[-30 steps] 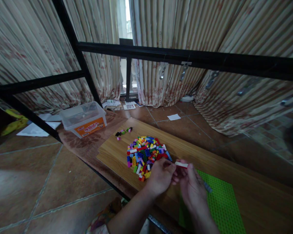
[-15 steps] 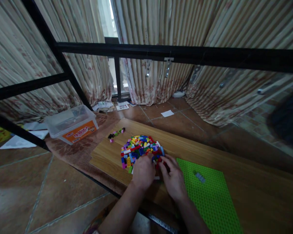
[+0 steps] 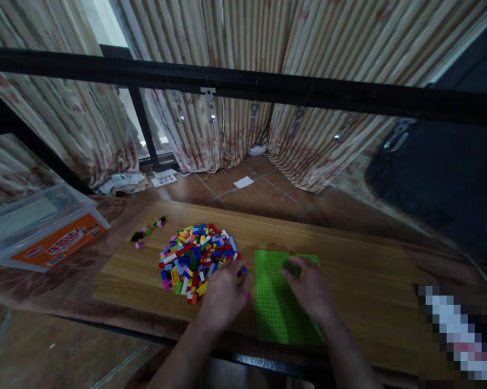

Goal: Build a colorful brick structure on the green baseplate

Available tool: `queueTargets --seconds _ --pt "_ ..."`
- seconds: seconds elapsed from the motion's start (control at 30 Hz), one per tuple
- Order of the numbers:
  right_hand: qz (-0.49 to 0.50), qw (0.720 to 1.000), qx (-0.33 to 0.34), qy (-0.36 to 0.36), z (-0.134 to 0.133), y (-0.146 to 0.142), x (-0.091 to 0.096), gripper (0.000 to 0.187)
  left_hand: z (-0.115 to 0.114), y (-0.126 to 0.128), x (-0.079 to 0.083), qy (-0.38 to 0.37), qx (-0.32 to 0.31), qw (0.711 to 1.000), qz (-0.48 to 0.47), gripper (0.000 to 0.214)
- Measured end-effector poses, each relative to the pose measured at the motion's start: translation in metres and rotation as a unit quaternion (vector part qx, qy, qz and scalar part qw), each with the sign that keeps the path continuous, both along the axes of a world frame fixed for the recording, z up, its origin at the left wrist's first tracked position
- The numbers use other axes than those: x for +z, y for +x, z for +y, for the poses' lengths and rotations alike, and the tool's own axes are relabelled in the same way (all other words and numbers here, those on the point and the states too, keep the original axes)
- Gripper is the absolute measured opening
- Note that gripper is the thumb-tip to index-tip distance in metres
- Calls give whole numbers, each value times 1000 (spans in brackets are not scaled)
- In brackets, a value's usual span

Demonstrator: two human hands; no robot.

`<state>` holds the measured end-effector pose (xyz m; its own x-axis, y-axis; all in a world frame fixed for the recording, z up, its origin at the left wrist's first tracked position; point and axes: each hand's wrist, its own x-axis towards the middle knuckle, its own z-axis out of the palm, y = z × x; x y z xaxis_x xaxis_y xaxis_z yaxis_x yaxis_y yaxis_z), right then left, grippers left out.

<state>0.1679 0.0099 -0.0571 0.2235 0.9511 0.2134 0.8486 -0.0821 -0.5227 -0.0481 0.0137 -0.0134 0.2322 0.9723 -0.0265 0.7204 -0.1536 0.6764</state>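
1. The left hand (image 3: 222, 294) lies at the near right edge of a pile of plastic building bricks (image 3: 197, 262), its fingers (image 3: 235, 276) curled and narrow just beside a small blue brick (image 3: 243, 272); I cannot tell whether they pinch anything
2. The right hand (image 3: 310, 286) rests over a green studded baseplate (image 3: 278, 308), its fingers (image 3: 294, 272) spread wide, with nothing visibly held; a dark spot under them is too shaded to make out
3. The pile and the baseplate sit side by side on a wooden tabletop (image 3: 360, 281), the pile to the left and slightly apart
4. A few loose small bricks (image 3: 148, 232) lie on the tabletop beyond the pile's left side
5. A clear plastic tub (image 3: 44, 232) with an orange label sits further left, on a brown patterned mat (image 3: 44, 286)
6. Beyond the tabletop run a black metal bar (image 3: 243, 84), striped curtains (image 3: 227, 135) and a tiled floor (image 3: 263, 200) with a white paper slip (image 3: 243, 182) on it
7. Dark fabric (image 3: 438, 189) fills the right side, and a pixelated patch (image 3: 458, 335) covers the lower right corner
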Motion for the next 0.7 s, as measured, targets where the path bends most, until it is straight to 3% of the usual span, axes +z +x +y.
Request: queueTargets --seconds 0.17,0.4,0.7 --pt "-8 998 25 -49 -4 11 -5 15 -19 31 -8 -20 -72 995 73 30" --pt "78 993 83 -11 0 4 -5 21 -5 24 -13 -30 -88 975 203 31" --pt "81 991 102 -5 6 0 -9 29 -5 30 -10 3 -91 981 171 28"
